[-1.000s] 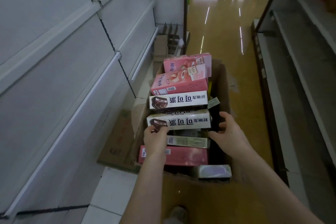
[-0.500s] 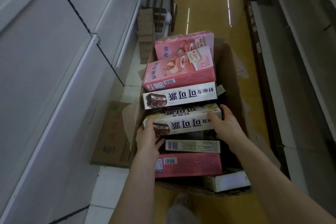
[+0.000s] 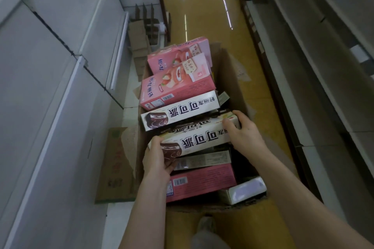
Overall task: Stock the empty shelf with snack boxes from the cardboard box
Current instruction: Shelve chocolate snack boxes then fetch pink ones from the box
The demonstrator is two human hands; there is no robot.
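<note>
At the person's feet stands the open cardboard box (image 3: 232, 70), packed with snack boxes. In its nearest corner lies a small white carton (image 3: 244, 189), and beside it a pink box (image 3: 202, 182) with its barcode up, a greyish box (image 3: 204, 159) edging out above it. Next comes the white chocolate-pie box (image 3: 202, 137), tilted up above the pack and gripped at both ends: the left hand (image 3: 159, 159) curls under its left end with the thumb on top, and the right hand (image 3: 244, 131) clasps its right end. Behind it a second white box (image 3: 182, 110) stands on edge, then a pink strawberry box (image 3: 178, 85) and another pink box (image 3: 178, 54) at the far end. A flattened cardboard sheet (image 3: 113, 168) lies left of the box against the empty shelf (image 3: 50, 87), and cardboard dividers (image 3: 141, 32) pile up farther along. Bare grey shelving (image 3: 303, 36) lines the right side, with the glossy yellow floor (image 3: 202, 6) running between.
</note>
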